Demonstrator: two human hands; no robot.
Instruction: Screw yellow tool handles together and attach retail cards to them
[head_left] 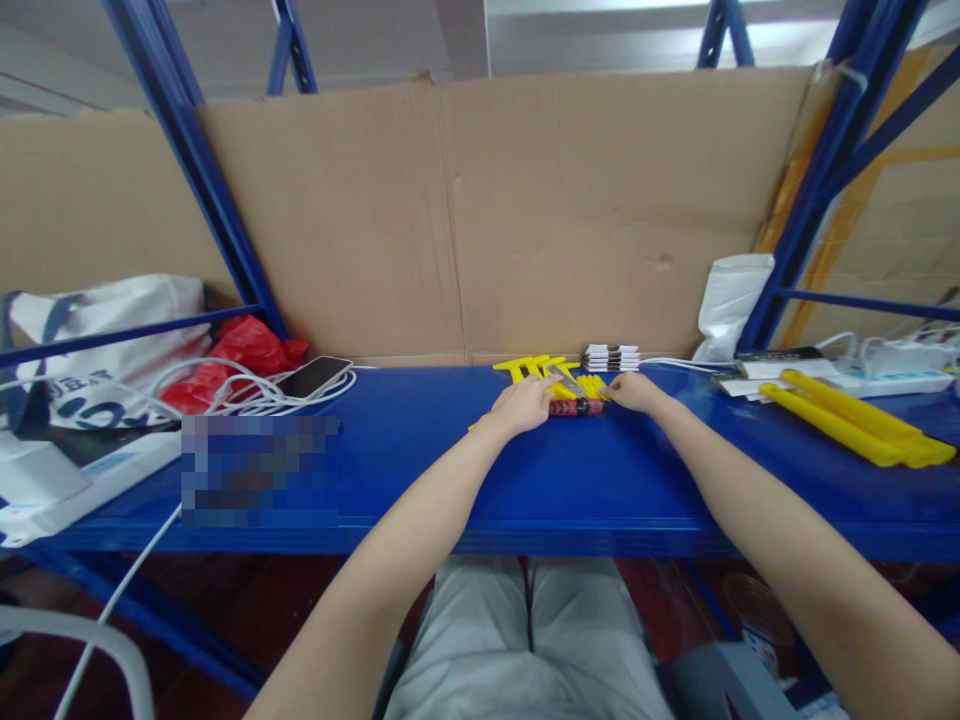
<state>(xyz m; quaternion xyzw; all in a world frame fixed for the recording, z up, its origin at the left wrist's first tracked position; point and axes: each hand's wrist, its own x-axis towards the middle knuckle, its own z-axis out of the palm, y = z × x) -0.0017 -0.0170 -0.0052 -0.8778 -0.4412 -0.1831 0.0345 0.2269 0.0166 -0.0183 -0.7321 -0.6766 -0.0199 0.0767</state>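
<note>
In the head view, yellow plastic pieces (534, 364) lie on the blue worktop (420, 450) beside a red-and-black bar (576, 408). The left hand (521, 405) extends its fingers over them; the right hand (632, 391) bunches narrowly; neither's grip is clear. Light pressure suits them.

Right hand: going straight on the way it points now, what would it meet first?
The right hand would most likely first meet the small yellow plastic pieces just to its left; whether it already touches them is unclear at this depth.

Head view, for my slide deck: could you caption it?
Left hand and right hand at yellow pieces on a blue workbench, brown cardboard behind.
</note>
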